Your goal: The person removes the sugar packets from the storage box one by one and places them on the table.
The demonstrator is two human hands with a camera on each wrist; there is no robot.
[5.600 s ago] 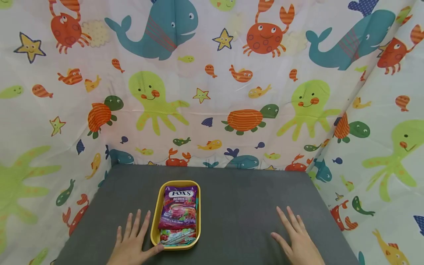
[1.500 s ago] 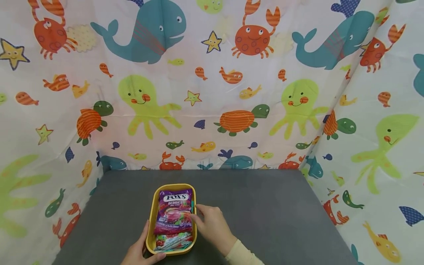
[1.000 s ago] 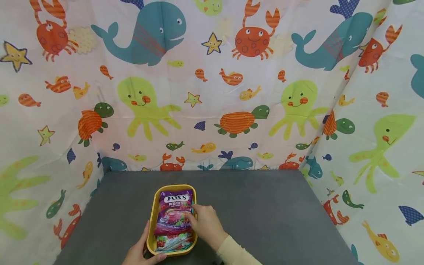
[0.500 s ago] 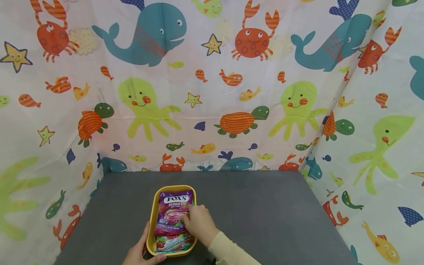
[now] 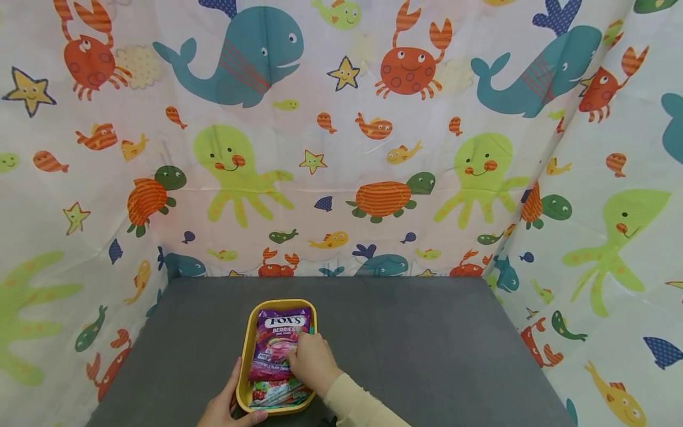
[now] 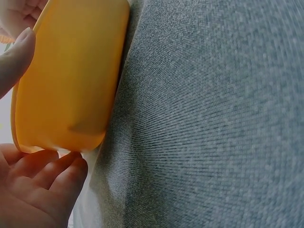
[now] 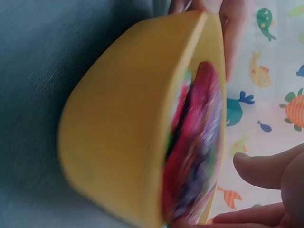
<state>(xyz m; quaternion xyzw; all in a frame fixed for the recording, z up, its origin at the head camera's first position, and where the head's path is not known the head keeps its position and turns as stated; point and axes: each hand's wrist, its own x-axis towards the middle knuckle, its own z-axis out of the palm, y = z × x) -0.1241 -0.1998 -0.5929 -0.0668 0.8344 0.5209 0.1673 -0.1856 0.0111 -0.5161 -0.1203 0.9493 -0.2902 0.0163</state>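
Observation:
A yellow oblong container (image 5: 283, 303) stands on the dark grey table, left of centre. Inside lies a purple FOX'S Berries candy bag (image 5: 272, 356), with red, green and white candy packets (image 5: 274, 391) showing below it. My left hand (image 5: 221, 409) grips the container's near left corner, thumb at the near rim and fingers along the left wall; the left wrist view shows fingertips against the yellow wall. Over the bag's right side reaches my right hand (image 5: 315, 362). In the right wrist view its thumb (image 7: 261, 170) stands apart from the bag while the fingers (image 7: 251, 216) reach the bag's edge.
The grey table surface (image 5: 416, 344) extends right of and behind the container. A white curtain (image 5: 341, 160) printed with sea animals walls off the back and both sides. A pale yellow sleeve (image 5: 357, 403) covers the right forearm.
Both hands first lay spread on the table. The left then took hold of the container; the right came to its right rim and moved left over the candy bag.

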